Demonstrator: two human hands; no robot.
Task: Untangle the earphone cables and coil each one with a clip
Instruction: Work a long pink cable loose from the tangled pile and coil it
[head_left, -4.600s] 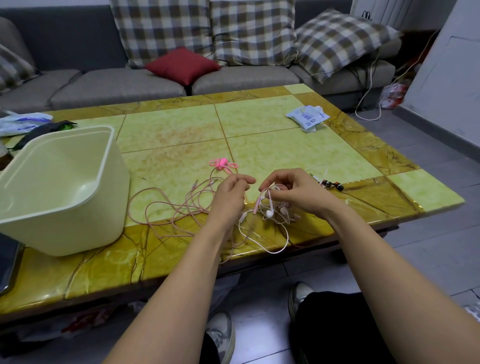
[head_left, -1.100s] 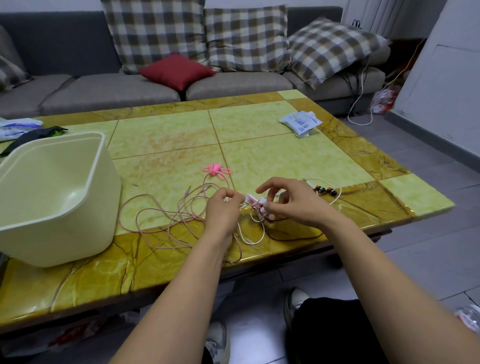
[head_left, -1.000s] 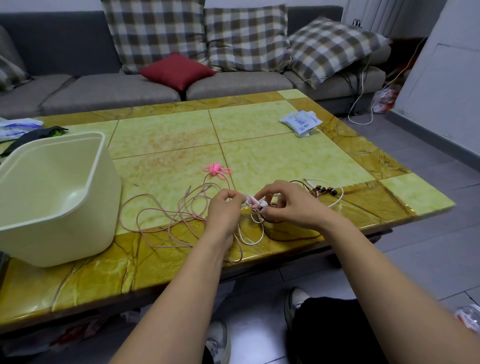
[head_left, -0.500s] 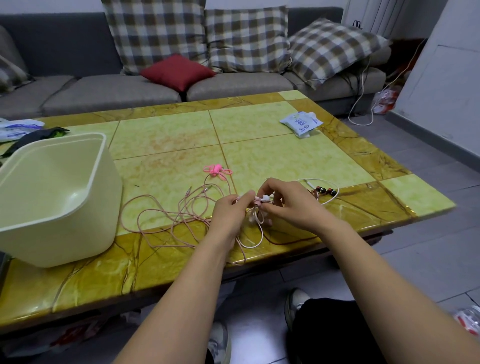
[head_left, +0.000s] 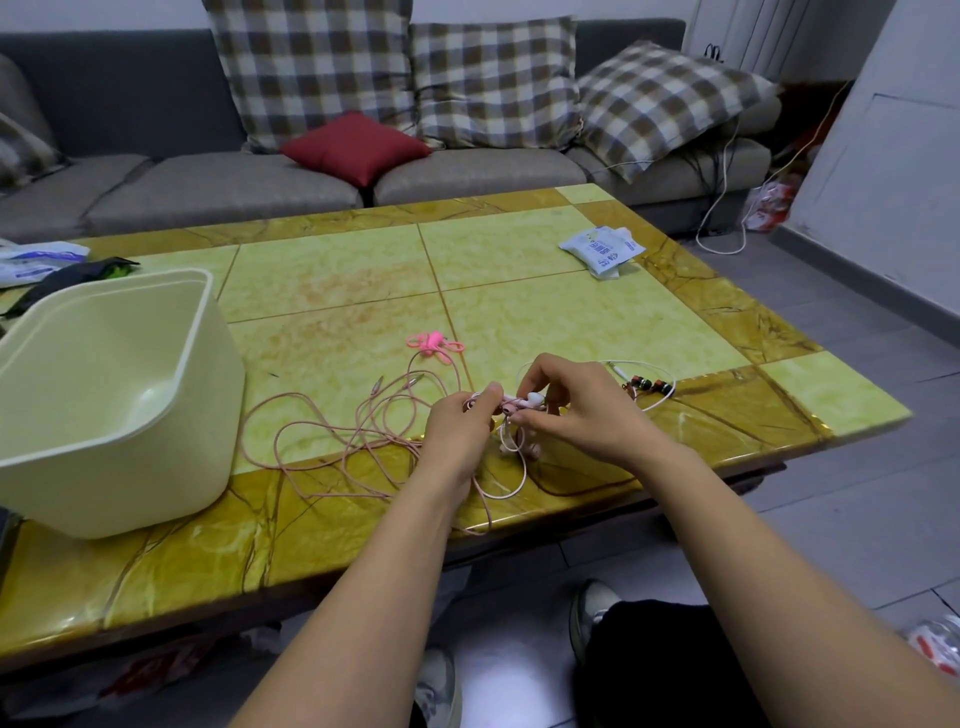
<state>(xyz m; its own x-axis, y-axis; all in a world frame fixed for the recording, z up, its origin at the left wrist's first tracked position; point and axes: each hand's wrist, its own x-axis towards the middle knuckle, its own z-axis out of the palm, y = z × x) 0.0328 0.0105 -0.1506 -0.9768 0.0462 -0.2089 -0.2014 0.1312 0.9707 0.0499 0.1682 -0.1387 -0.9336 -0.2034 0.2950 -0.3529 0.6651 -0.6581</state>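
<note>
1. The left hand (head_left: 457, 431) has its fingers curled, with thumb and forefinger pinching the pink cable (head_left: 382, 415) right where it runs into the knot. The right hand (head_left: 576, 410) is curled as well, and its fingertips pinch the cluster of pink and white earbuds (head_left: 524, 402) held between the two hands, just above the table (head_left: 571, 322).
2. The pink cable sprawls in loose, overlapping loops to the left of the left hand, and one strand hangs over the table edge below the wrists. The white cable (head_left: 639, 364) arcs away on the far side of the right hand, passing some small dark earbuds (head_left: 647, 385). The pink clip (head_left: 434, 344) lies beyond the hands, untouched.
3. The work appears to be at the untangling stage. Nothing is coiled and no clip is on.
4. The main risk is that pulling the hands apart before the crossing is read could cinch the knot tighter. The thin wires would bite into each other near the earbud stems.
5. A hard tug could also strain the joint where cable meets earbud. That is probably the weakest spot.
6. If the left hand draws cable through, the loose loops beside it could drag along and snag, forming a fresh knot. They could also catch the tub (head_left: 130, 280) further left.
7. The strand over the table edge may slide off and pull more cable down with it.
8. The earbuds are small and smooth, so a slipped pinch would drop the cluster into the loops.
</note>
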